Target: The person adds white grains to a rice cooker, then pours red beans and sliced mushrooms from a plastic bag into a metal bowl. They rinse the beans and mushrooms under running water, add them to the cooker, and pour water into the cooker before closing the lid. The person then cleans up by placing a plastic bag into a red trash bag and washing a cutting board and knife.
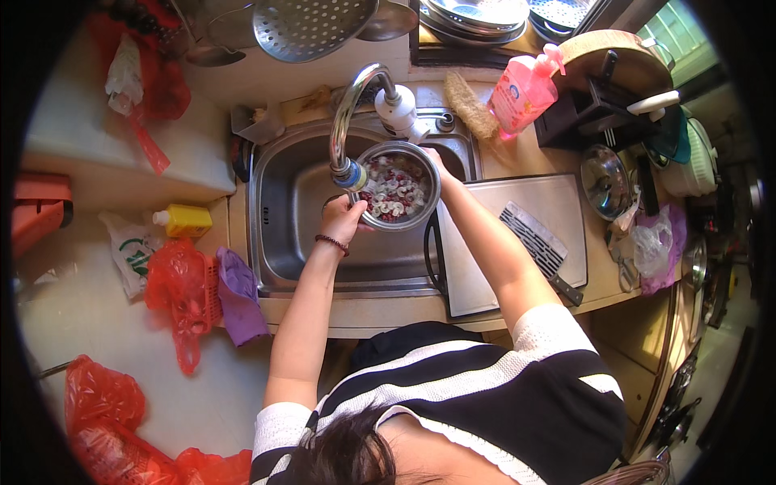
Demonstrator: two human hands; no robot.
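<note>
Over the stainless steel sink (315, 251), both hands hold a round metal pot (397, 227) by its sides. My left hand (341, 218) grips the near left of the rim, its thumb on top. On the far right side is my right hand (435, 162), partly hidden behind the pot. Small dark red pieces, perhaps beans, and pale ring-shaped pieces (394, 197) fill the pot's inside. The curved chrome tap (341, 127) reaches over the left rim, its blue-banded nozzle (350, 176) just above the contents. Whether water runs is hard to tell.
Right of the sink, a cleaver (536, 242) lies on a white cutting board (479, 242). Behind stand a pink pump bottle (524, 94), a loofah (467, 106) and a knife block (561, 124). A yellow bottle (189, 220) and red plastic bags (176, 273) lie leftward.
</note>
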